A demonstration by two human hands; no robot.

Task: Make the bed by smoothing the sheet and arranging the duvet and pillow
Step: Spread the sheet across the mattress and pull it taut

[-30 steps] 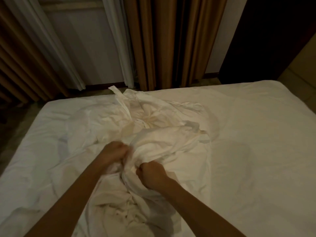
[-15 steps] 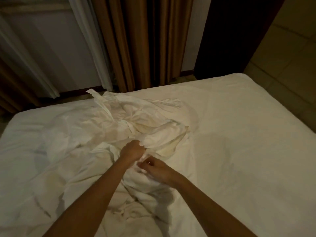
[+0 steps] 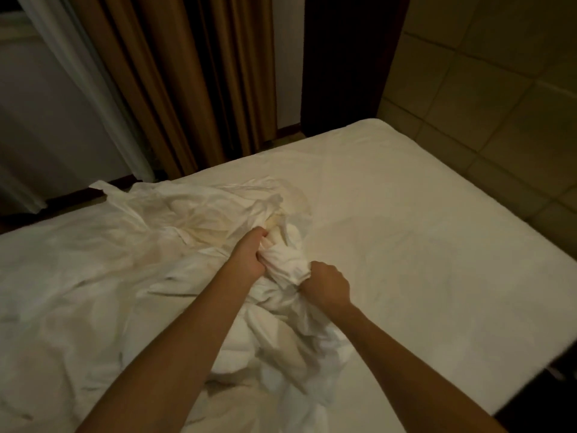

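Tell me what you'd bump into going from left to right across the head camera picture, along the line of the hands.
Crumpled white cloth sheet → left hand → bunched-up white fabric gripped between the hands → right hand → smooth cream mattress cover.

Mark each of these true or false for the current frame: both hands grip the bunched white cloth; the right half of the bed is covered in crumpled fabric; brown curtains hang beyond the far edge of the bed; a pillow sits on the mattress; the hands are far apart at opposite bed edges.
1. Both hands grip the bunched white cloth. True: the left hand and the right hand are each closed on it.
2. The bed's right half is covered in crumpled fabric. False: the mattress there lies smooth; the crumpled fabric is on the left.
3. Brown curtains hang beyond the far edge. True.
4. A pillow sits on the mattress. False: none is visible.
5. The hands are at opposite bed edges. False: they are close together near the middle.
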